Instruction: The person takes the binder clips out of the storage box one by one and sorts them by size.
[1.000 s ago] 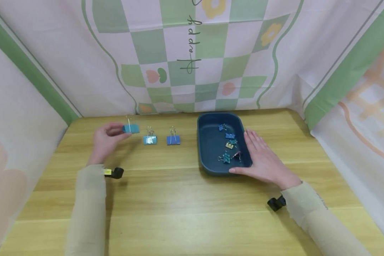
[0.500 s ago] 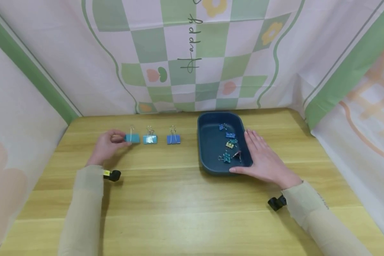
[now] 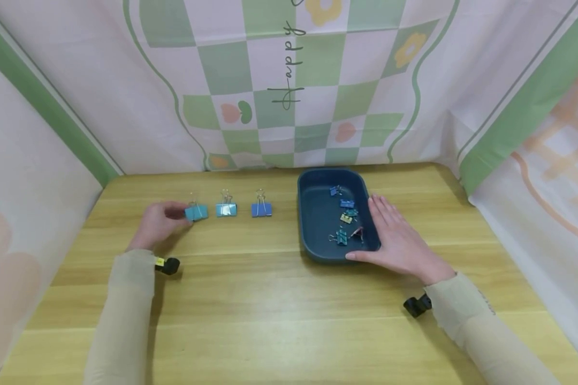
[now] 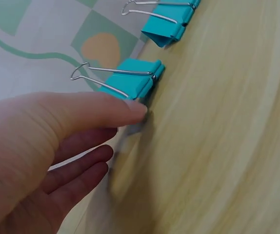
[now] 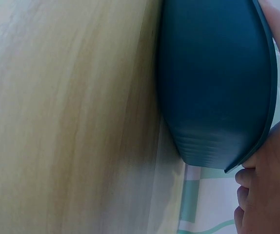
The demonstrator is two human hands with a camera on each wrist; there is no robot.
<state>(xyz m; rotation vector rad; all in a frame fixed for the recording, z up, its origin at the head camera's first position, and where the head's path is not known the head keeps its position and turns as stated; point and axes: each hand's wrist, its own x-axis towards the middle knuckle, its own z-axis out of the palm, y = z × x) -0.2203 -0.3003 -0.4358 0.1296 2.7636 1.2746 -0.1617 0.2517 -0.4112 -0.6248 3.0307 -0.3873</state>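
Observation:
My left hand (image 3: 158,223) is beside a teal binder clip (image 3: 196,212) at the left end of a row on the table. In the left wrist view the thumb lies by this clip's near edge, and the other fingers hang apart, pinching nothing. Whether the thumb touches the clip cannot be told. A second teal binder clip (image 3: 226,209) and a blue one (image 3: 261,209) stand to its right, handles toward the curtain. My right hand (image 3: 402,240) rests with straight fingers along the right side of a dark blue tray (image 3: 313,251), its thumb at the front corner.
Inside the tray lie several smaller binder clips, among them a teal one (image 3: 341,237), a yellow one (image 3: 345,218) and a blue one (image 3: 347,203). The wooden table (image 3: 250,321) ends at a checkered curtain (image 3: 270,123) behind.
My left hand has brought the teal clip down toward the row and loosened its fingers. The clip now sits slightly tilted, a bit farther left than half a second ago. The right hand stays put.

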